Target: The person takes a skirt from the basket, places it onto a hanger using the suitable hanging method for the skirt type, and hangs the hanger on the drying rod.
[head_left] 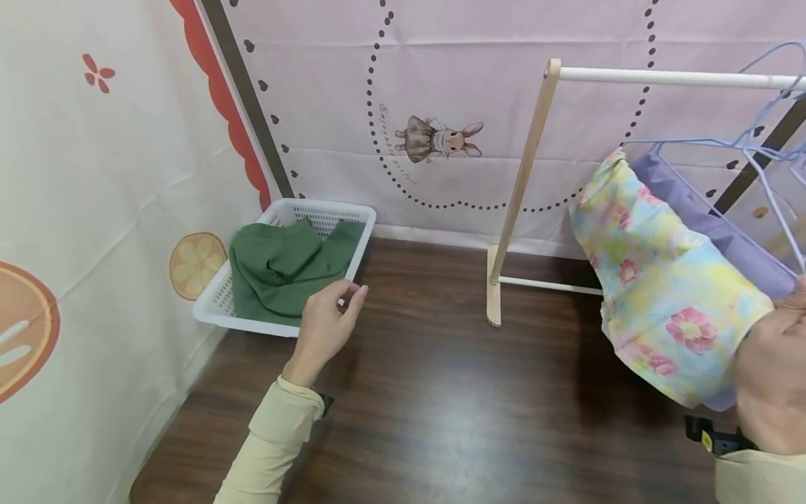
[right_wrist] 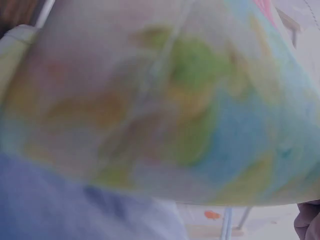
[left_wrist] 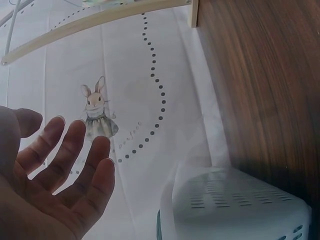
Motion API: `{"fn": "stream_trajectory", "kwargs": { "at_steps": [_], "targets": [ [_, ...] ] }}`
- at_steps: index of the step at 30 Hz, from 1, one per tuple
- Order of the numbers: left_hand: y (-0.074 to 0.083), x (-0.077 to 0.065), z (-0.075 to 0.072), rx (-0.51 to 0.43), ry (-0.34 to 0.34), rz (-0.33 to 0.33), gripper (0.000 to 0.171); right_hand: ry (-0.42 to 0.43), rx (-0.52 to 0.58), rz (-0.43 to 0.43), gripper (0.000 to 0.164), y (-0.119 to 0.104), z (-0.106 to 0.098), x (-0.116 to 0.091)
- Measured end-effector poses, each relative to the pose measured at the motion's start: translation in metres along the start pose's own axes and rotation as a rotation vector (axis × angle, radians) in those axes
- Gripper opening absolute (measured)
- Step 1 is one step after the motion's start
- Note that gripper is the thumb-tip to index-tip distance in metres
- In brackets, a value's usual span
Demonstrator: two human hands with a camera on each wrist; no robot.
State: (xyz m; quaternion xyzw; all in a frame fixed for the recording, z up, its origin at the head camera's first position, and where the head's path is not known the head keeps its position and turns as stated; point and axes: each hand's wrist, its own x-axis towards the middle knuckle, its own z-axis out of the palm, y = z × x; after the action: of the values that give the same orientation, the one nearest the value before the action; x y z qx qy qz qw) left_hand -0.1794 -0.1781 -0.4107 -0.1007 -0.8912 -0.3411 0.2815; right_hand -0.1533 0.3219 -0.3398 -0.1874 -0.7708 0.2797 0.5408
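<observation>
My left hand [head_left: 330, 315] is raised in front of the white basket's near right corner, holding nothing. In the left wrist view its fingers [left_wrist: 95, 172] are spread and loosely bent. A crumpled green garment [head_left: 283, 269] lies in the basket [head_left: 210, 308]. At the right edge, my right hand [head_left: 774, 364] grips the corner of a pastel floral garment [head_left: 674, 280], its fingers partly cut off by the frame. Behind it hangs a purple garment [head_left: 737, 231], beside a light blue hanger [head_left: 765, 182]. The floral cloth fills most of the right wrist view, blurred.
A clothes rack with a wooden post [head_left: 529, 161] and white top rail [head_left: 661, 77] stands at the right on the dark wood floor [head_left: 428, 392]. Printed cloth walls [head_left: 315, 84] close off the back and left. A rabbit print [head_left: 441, 138] marks the back one.
</observation>
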Motion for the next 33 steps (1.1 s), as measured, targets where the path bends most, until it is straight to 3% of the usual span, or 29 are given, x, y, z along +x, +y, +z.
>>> {"fn": "stream_trajectory", "kwargs": {
  "at_steps": [5,9,12,18,33],
  "targets": [
    [0.002,-0.002,0.007,-0.050,-0.025,0.017,0.022,-0.096,0.081,-0.087,0.038,0.002,0.006,-0.005],
    [0.005,-0.005,0.013,-0.073,-0.088,0.019,0.021,-0.058,0.035,-0.170,0.034,0.010,0.012,-0.013],
    [0.007,-0.007,0.014,-0.065,-0.096,0.017,0.019,-0.019,-0.009,-0.217,0.031,0.014,0.019,-0.017],
    [0.004,-0.006,0.010,-0.032,-0.094,0.043,0.021,0.015,0.005,-0.236,0.028,0.014,0.032,-0.016],
    [0.006,-0.008,0.015,-0.011,-0.136,0.057,0.020,0.022,-0.049,-0.271,0.028,0.024,0.033,-0.021]
  ]
}}
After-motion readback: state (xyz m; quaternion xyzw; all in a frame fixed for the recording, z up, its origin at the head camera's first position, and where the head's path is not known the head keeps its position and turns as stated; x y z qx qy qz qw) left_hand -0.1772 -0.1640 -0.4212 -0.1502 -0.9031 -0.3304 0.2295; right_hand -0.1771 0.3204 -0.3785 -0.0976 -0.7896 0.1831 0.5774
